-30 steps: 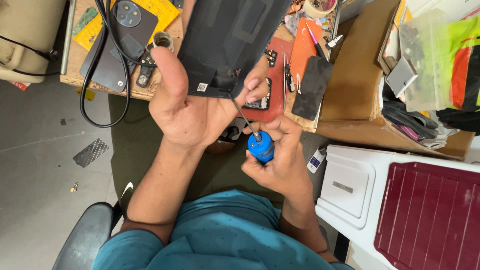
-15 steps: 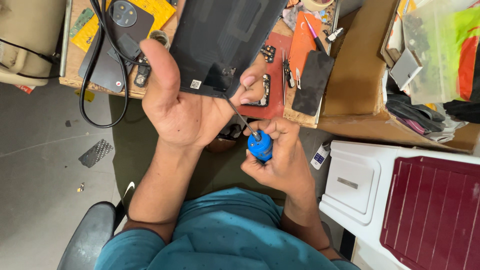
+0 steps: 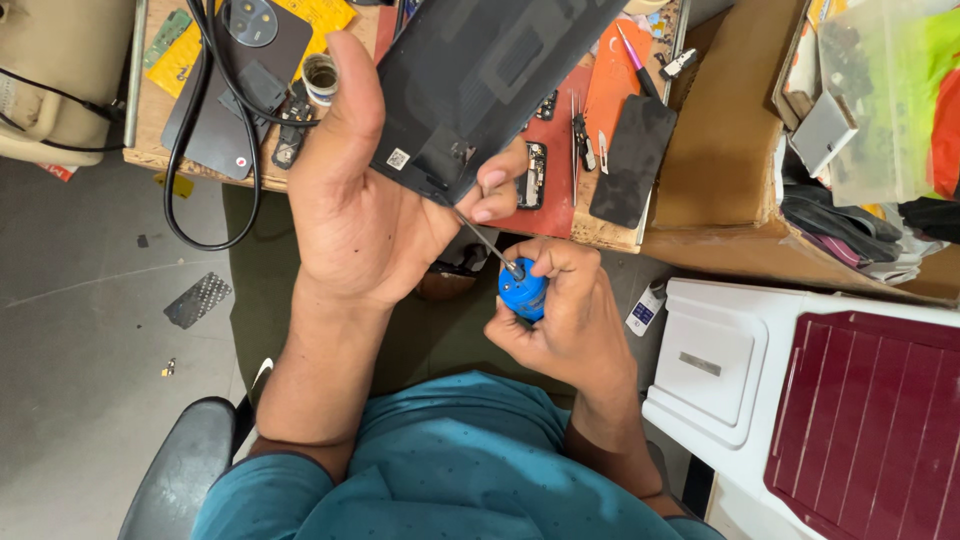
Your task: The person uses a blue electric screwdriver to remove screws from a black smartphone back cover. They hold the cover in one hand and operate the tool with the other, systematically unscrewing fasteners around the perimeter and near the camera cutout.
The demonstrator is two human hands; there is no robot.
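1. The dark back panel [image 3: 490,70] runs off the top edge.
2. The screwdriver [image 3: 520,290] tip hides under the panel's lower corner.
3. The right hand [image 3: 560,315] mostly covers its blue handle.

This looks like a small phone-repair workshop. The cluttered wooden surface [image 3: 720,130] carries a red rubber work mat [image 3: 560,150], a bare phone frame [image 3: 533,175], a dark phone with a round camera ring [image 3: 235,85], metal tweezers [image 3: 580,130], a black cable [image 3: 200,150] and what may be a green circuit board [image 3: 165,35].
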